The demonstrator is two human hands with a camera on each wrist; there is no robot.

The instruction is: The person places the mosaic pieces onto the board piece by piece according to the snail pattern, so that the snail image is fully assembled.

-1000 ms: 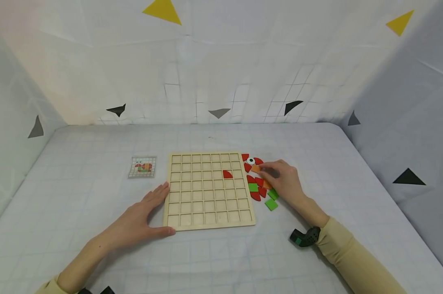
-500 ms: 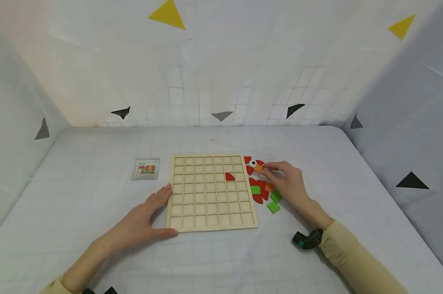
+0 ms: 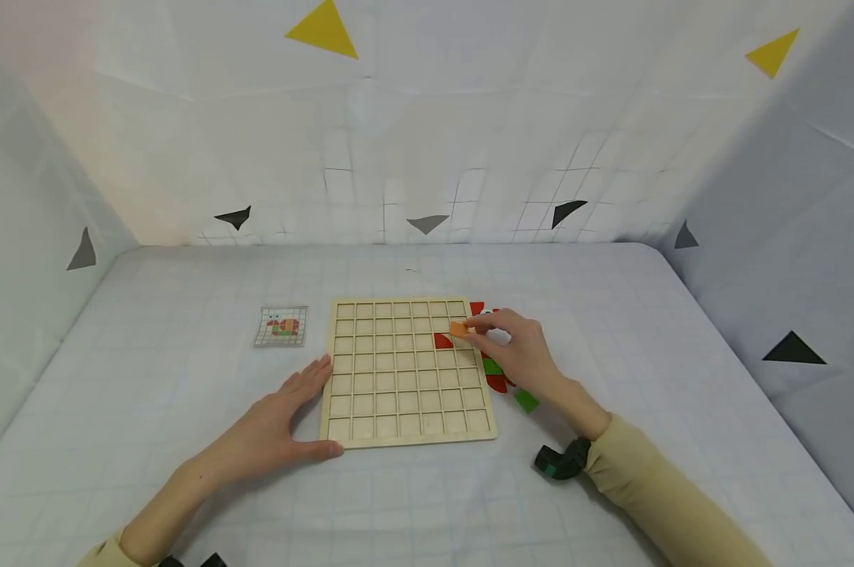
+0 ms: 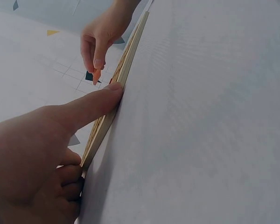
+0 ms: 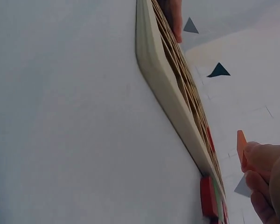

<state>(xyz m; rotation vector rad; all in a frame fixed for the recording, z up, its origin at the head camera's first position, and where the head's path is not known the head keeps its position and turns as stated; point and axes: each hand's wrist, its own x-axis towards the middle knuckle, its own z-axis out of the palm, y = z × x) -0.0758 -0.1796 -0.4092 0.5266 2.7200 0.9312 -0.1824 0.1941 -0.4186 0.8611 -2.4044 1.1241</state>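
Note:
My right hand (image 3: 522, 354) pinches a small flat orange tile (image 3: 458, 329) between thumb and fingertips. In the right wrist view, the orange tile (image 5: 241, 148) is held on edge above the board's surface. Beneath is a wooden grid board (image 3: 384, 386) with square cells. One red quarter-round tile (image 3: 443, 341) lies in a cell right beside the orange one. My left hand (image 3: 278, 429) rests against the board's left side, fingers extended along the edge and thumb at the near left corner. In the left wrist view, that thumb (image 4: 95, 105) presses on the board's edge.
Left of the board lies a small printed card (image 3: 281, 327) with a coloured picture on a grid. Along the board's right side are loose red tiles (image 3: 497, 384) and green tiles (image 3: 526, 401), partly hidden by my right hand. White cloth covers the table and walls.
My right hand has picked up the orange tile from the loose pieces and carried it left, over the board's right side. The left hand stays at the board's edge.

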